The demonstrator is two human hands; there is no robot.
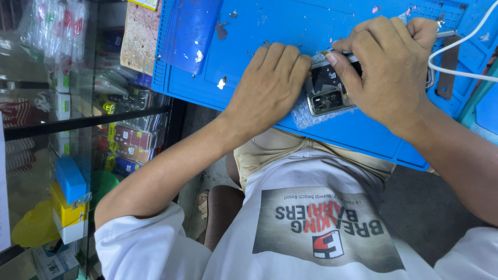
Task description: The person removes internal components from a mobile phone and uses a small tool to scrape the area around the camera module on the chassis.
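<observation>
Left hand (270, 83) lies flat, fingers together & curled down over the top edge of an opened phone (326, 93), pinning it to the blue work mat (290, 26). It presses, doesn't really grip. Right hand (386, 67) is closed round a thin metal tool (445, 33), thumb & forefinger pinched low near the tip, tip end hidden at the phone's upper edge. Phone sits on the mat near its front edge, between both hands, camera block facing up, a bit of clear film under it.

To do this well, I'd judge: keep left-hand pressure steady so the phone can't skate on the film, work the tool shallow & slow w/ small wrist moves, don't lever hard near the camera block.

Around: white cable (456, 57) loops just right of the right hand, could snag the wrist. Brown strip (447, 72) lies on the mat by it. Blue plastic sheet (189, 33) rests on the mat's left part, well apart. Small scraps dot the mat. Left of the desk, glass shelves (78, 114) w/ packaged goods & small boxes.
</observation>
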